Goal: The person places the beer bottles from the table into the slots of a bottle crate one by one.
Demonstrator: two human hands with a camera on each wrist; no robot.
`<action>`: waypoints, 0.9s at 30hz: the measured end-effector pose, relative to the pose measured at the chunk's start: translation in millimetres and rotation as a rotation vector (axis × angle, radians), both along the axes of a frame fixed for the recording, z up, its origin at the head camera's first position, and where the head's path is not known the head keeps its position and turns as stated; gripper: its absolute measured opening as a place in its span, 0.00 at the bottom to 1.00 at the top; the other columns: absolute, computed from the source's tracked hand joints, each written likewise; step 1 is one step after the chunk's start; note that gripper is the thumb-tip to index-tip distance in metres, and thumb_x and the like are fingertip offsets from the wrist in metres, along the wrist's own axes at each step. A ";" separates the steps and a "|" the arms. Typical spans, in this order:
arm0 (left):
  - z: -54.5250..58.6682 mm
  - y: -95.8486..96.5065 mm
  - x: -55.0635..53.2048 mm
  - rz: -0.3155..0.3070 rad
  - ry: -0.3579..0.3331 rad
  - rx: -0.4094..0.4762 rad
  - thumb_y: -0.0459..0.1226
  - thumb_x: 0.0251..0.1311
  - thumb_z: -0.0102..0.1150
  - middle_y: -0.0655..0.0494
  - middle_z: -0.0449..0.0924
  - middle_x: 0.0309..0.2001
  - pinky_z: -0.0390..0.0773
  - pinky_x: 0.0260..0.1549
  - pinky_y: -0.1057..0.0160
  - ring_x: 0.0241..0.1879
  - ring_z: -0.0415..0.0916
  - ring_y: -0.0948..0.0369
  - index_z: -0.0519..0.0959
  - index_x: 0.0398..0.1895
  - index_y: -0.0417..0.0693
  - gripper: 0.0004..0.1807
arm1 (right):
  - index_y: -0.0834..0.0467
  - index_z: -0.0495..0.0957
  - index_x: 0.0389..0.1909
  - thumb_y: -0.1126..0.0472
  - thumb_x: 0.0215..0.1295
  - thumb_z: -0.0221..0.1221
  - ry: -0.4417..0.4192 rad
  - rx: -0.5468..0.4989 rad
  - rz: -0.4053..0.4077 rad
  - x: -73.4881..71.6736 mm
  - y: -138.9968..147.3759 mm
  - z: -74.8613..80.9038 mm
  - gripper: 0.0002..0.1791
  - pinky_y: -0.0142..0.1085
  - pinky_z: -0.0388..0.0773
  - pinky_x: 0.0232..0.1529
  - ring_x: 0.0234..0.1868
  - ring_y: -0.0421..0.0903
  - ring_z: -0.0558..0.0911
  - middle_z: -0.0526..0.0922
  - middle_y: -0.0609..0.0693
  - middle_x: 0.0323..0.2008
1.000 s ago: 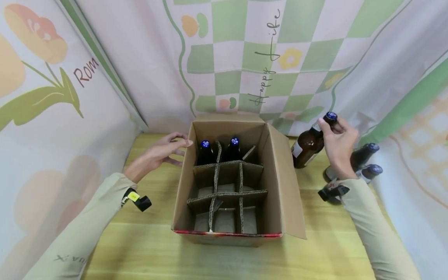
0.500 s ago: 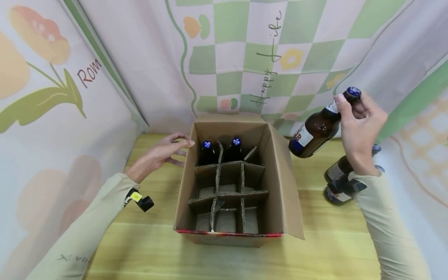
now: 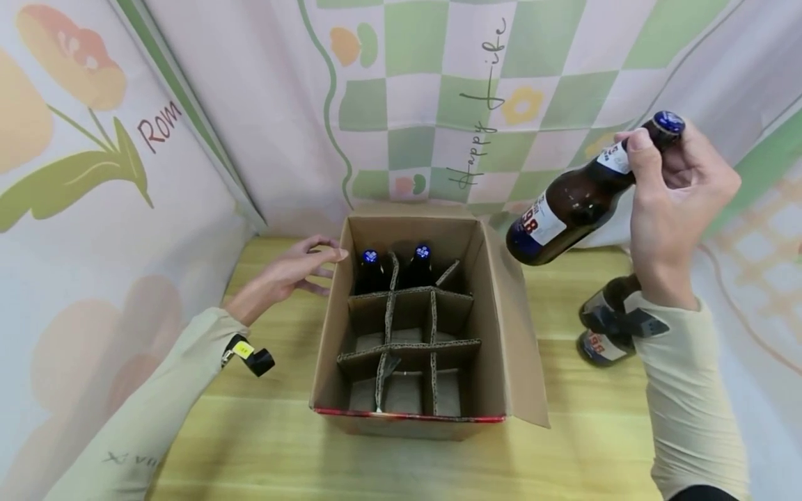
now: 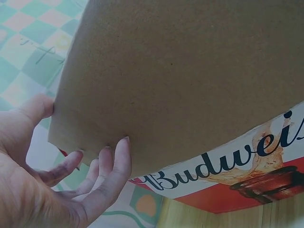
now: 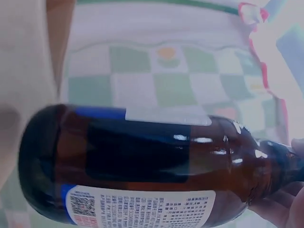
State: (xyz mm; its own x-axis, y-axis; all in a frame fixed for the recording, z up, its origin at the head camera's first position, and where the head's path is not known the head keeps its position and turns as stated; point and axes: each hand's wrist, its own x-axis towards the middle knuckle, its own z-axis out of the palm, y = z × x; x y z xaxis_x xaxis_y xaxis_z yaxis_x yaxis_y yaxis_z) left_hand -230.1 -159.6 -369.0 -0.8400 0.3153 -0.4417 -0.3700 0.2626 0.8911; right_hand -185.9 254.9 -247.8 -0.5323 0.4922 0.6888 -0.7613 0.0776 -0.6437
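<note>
In the head view, my right hand (image 3: 679, 188) grips a brown glass beer bottle (image 3: 567, 205) by its neck, below the blue cap. The bottle is raised and tilted, its base toward the open cardboard box (image 3: 491, 334). Its brown side and white back label (image 5: 142, 206) fill much of the right wrist view. My left hand (image 3: 301, 268) touches the box's left rim with loosely bent fingers. In the left wrist view its fingertips (image 4: 124, 142) meet a plain cardboard flap (image 4: 175, 85). Two blue-capped bottles, one capped bottle (image 3: 370, 264) leftmost, stand in the back row of the box.
Cardboard dividers (image 3: 410, 289) split the box into several cells. Its right flap (image 3: 523, 341) folds outward over the wooden table (image 3: 269, 424). More brown bottles (image 3: 601, 348) stand right of the box, partly hidden by my right wrist. Printed curtains (image 3: 413, 97) hang behind.
My right hand has lifted the bottle up and to the right, tilting it further so its front label shows. The left hand stays at the box's rim.
</note>
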 end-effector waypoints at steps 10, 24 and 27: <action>1.5 -0.8 -1.0 -0.003 0.003 -0.006 0.44 0.71 0.62 0.42 0.68 0.73 0.90 0.47 0.53 0.67 0.71 0.41 0.64 0.72 0.45 0.31 | 0.75 0.85 0.41 0.69 0.63 0.71 -0.083 0.165 0.114 6.5 -24.7 10.3 0.12 0.28 0.86 0.40 0.34 0.46 0.89 0.91 0.60 0.36; 8.0 0.8 -4.9 -0.014 0.018 0.000 0.44 0.73 0.61 0.41 0.68 0.72 0.91 0.45 0.54 0.64 0.73 0.43 0.63 0.73 0.45 0.32 | 0.66 0.88 0.45 0.69 0.62 0.71 -0.119 0.408 0.085 -2.2 -59.4 21.0 0.11 0.26 0.87 0.39 0.33 0.41 0.89 0.92 0.50 0.37; 6.6 1.4 -5.0 -0.018 0.018 0.001 0.44 0.72 0.61 0.41 0.68 0.73 0.91 0.45 0.54 0.64 0.73 0.43 0.63 0.73 0.45 0.31 | 0.65 0.88 0.46 0.67 0.61 0.72 -0.182 0.436 0.122 -1.2 -63.0 19.3 0.12 0.25 0.86 0.40 0.34 0.40 0.89 0.93 0.47 0.38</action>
